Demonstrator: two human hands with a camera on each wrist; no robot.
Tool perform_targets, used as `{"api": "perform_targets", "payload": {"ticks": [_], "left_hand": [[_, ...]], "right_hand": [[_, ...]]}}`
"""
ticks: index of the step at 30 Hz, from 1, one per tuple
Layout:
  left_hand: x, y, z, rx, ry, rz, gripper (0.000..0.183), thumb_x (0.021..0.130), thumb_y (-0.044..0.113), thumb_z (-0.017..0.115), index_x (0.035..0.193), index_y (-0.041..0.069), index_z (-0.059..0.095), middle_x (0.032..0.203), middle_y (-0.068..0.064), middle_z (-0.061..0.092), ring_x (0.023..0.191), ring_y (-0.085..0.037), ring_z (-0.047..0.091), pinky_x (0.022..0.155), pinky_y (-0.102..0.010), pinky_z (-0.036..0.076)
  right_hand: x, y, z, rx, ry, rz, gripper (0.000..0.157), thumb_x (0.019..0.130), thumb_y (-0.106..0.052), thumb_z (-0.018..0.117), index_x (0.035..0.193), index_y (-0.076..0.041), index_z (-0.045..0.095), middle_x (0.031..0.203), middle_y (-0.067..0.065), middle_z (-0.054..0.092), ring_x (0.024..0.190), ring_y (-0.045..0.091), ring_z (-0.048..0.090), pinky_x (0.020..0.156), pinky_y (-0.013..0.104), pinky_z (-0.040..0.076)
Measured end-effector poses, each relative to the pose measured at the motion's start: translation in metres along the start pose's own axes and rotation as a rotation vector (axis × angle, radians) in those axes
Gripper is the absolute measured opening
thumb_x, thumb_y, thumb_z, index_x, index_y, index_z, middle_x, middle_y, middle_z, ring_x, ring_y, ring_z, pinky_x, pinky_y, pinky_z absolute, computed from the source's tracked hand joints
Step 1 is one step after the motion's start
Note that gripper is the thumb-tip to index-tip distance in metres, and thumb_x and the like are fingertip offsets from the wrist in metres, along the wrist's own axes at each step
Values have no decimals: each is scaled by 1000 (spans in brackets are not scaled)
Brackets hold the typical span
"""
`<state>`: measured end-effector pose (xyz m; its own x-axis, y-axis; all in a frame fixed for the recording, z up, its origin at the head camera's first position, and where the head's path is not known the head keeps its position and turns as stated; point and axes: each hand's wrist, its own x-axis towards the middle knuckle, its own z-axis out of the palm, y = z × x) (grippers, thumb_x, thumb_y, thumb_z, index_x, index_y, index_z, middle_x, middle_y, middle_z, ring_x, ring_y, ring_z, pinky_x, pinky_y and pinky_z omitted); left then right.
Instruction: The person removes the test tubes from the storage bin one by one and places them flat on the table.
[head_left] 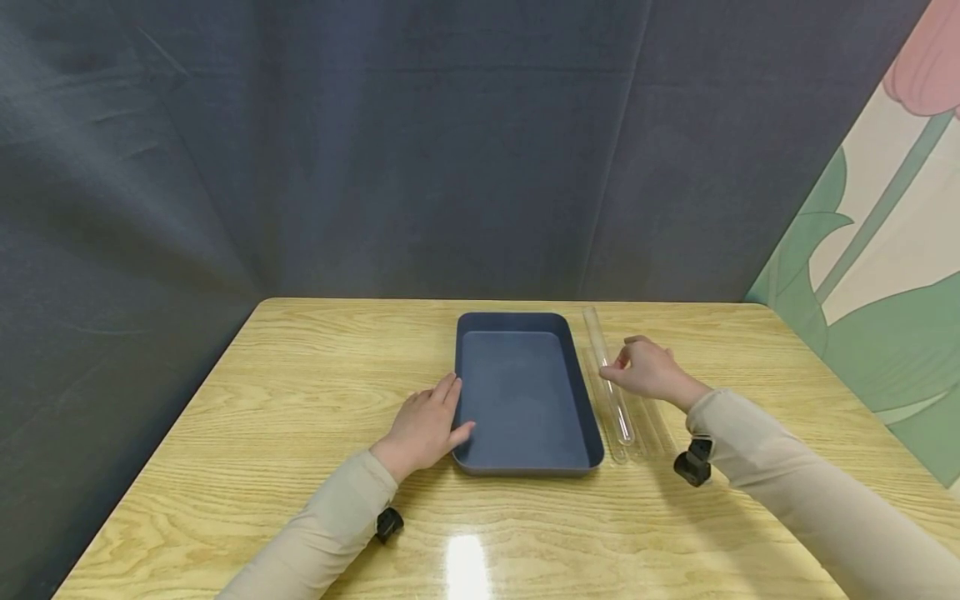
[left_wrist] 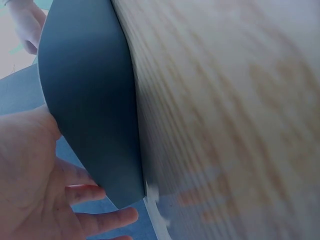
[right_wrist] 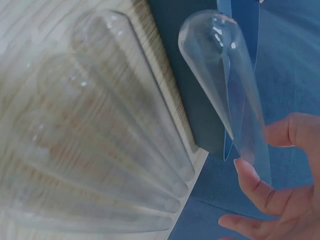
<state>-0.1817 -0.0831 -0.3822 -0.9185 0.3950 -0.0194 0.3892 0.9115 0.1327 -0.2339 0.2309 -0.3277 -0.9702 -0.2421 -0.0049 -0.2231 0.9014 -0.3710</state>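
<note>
A clear test tube (head_left: 614, 400) is pinched between the thumb and fingers of my right hand (head_left: 643, 368), raised off the table beside the tray's right wall. Its rounded end points toward me; in the right wrist view the tube (right_wrist: 220, 60) looks hollow. Several more clear test tubes (right_wrist: 105, 130) lie side by side on the table below it. The dark blue rectangular tray (head_left: 525, 400) stands in the middle, with nothing visible in it. My left hand (head_left: 425, 423) rests on its left rim, thumb over the inside, fingers extended along the wall (left_wrist: 90, 100).
The wooden table (head_left: 337, 375) extends to both sides of the tray. A dark cloth (head_left: 435, 150) hangs behind and to the left. At the right stands a wall (head_left: 885, 275) with a painted tulip. A black wrist camera (head_left: 693, 461) hangs under the right sleeve.
</note>
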Motion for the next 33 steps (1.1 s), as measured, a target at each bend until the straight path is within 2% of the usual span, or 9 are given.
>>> {"api": "perform_targets", "payload": {"ticks": [10,14,17,20,25,28,33], "left_hand": [[0,0,0,-9,-7,-1,69,96,45,44,145,-1,29,152,-17,28,124,-37,48,104,-48,39],[-1,0,0,-8,-7,-2,69,96,45,44,145,0,29,152,-17,28,124,-37,49,104,-48,39],[0,0,0,-7,-4,-2,69,96,45,44,145,0,29,151,-17,29,123,-37,49,104,-48,40],[0,0,0,-7,-1,0,68,96,45,45,145,-1,30,151,-17,29,123,-37,49,104,-48,40],[0,0,0,-5,5,1,68,96,45,45,145,-1,30,151,-17,29,122,-37,50,104,-48,40],[-1,0,0,-1,10,2,68,96,45,45,144,-1,30,151,-17,30,122,-37,50,103,-48,40],[-1,0,-1,3,12,4,68,96,45,45,144,-1,31,151,-17,30,122,-36,50,103,-48,41]], "right_hand": [[-5,13,-3,2,-12,31,30,85,-27,59,70,-1,60,128,41,44,119,56,42,90,82,18],[-7,17,-5,2,-16,36,31,85,-28,60,73,0,60,117,37,54,97,47,57,87,83,19],[-7,21,-7,2,-19,45,31,86,-29,60,75,1,61,114,35,55,88,41,59,87,83,19],[-6,24,-8,-2,-24,57,32,86,-29,59,78,2,63,117,36,53,93,45,58,88,82,18],[-4,31,-9,-9,-19,75,33,86,-30,58,78,2,63,93,24,63,78,34,60,88,82,18],[-4,36,-10,-12,-18,91,33,85,-30,57,76,1,63,79,16,64,70,26,58,87,82,19],[-5,42,-12,-16,-43,112,34,87,-31,57,73,-1,62,69,9,60,66,23,54,87,81,20]]}}
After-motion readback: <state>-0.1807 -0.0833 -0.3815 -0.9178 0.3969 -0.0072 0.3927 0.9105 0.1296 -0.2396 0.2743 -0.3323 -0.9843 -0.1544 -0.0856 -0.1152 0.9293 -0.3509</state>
